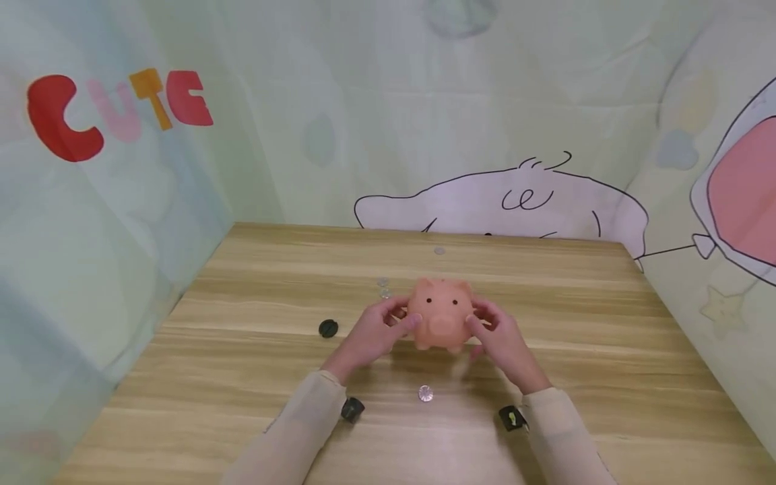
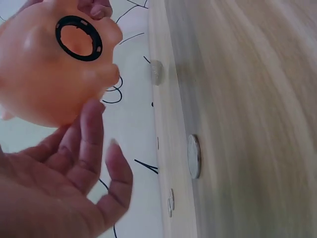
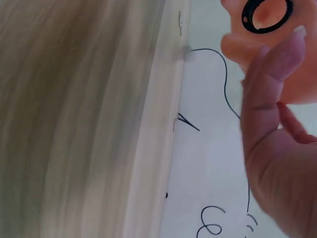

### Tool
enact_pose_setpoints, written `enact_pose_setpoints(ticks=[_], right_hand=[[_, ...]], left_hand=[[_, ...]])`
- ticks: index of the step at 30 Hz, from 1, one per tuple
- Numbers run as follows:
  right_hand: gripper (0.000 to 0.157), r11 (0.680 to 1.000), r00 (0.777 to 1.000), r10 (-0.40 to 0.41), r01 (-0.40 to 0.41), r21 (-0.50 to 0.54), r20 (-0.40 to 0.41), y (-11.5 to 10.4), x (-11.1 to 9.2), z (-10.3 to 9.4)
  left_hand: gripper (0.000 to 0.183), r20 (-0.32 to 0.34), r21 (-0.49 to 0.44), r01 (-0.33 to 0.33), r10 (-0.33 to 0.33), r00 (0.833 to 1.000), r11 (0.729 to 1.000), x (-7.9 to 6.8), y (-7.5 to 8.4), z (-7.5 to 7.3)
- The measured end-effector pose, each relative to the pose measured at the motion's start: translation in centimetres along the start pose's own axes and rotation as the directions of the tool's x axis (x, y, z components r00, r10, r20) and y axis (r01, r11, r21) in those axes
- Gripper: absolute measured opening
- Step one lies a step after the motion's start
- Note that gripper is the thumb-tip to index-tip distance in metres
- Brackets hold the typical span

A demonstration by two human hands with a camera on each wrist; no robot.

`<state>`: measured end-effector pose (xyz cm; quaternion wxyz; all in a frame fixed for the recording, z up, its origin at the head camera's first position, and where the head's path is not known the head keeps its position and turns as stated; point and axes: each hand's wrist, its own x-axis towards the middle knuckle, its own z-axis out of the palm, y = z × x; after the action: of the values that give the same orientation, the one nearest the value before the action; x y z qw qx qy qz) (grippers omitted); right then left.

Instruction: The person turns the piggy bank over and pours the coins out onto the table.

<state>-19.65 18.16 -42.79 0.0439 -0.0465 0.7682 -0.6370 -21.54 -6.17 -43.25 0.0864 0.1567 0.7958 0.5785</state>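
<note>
Both hands hold a pink piggy bank [image 1: 441, 311] above the wooden table, its snout towards me. My left hand [image 1: 377, 331] grips one side, thumb in front and fingers behind. On the other side my right hand [image 1: 504, 342] grips it likewise. A black-rimmed hole [image 2: 78, 38] in its underside shows in both wrist views, with no plug in it. Below the piggy bank is a small blurred pale shape [image 1: 463, 367], too smeared to identify. A silver coin [image 1: 426, 393] lies on the table between my forearms.
A round black plug [image 1: 328, 329] lies left of my left hand. Two coins [image 1: 385, 294] sit behind that hand, and another coin [image 1: 439, 251] lies near the table's far edge. Printed cloth [image 1: 291, 135] hangs around the table's back and sides.
</note>
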Motion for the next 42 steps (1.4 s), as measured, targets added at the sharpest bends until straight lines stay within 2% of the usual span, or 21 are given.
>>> enact_pose_setpoints(ticks=[6, 10, 17, 24, 30, 37, 42], right_hand=[[0.042, 0.999, 0.999, 0.037, -0.038, -0.009, -0.018, 0.2, 0.3, 0.5], [0.047, 0.997, 0.996, 0.08, -0.081, -0.018, -0.05, 0.4, 0.4, 0.8], [0.062, 0.992, 0.991, 0.098, -0.105, -0.073, -0.095, 0.2, 0.4, 1.6], [0.071, 0.979, 0.983, 0.154, -0.165, -0.116, -0.1, 0.1, 0.3, 1.7], [0.069, 0.978, 0.987, 0.144, -0.153, -0.142, -0.072, 0.2, 0.2, 1.4], [0.061, 0.984, 0.993, 0.119, -0.121, -0.13, -0.021, 0.0, 0.2, 0.6], [0.065, 0.99, 0.995, 0.097, -0.095, -0.101, 0.013, 0.1, 0.2, 0.0]], left_hand=[[0.059, -0.048, 0.043, 0.109, -0.107, 0.993, 0.993, 0.0, 0.6, 0.3], [0.064, -0.061, 0.06, 0.144, -0.14, 0.988, 0.988, 0.1, 0.5, 0.5], [0.074, -0.088, 0.14, 0.204, -0.193, 0.977, 0.969, 0.3, 0.4, 0.6], [0.076, -0.076, 0.18, 0.207, -0.196, 0.978, 0.962, 0.2, 0.1, 0.7], [0.079, -0.035, 0.159, 0.189, -0.186, 0.982, 0.969, 0.1, 0.1, 0.7], [0.07, 0.018, 0.103, 0.137, -0.139, 0.99, 0.985, 0.3, 0.2, 0.7], [0.061, 0.034, 0.045, 0.063, -0.065, 0.997, 0.997, 0.3, 0.2, 0.8]])
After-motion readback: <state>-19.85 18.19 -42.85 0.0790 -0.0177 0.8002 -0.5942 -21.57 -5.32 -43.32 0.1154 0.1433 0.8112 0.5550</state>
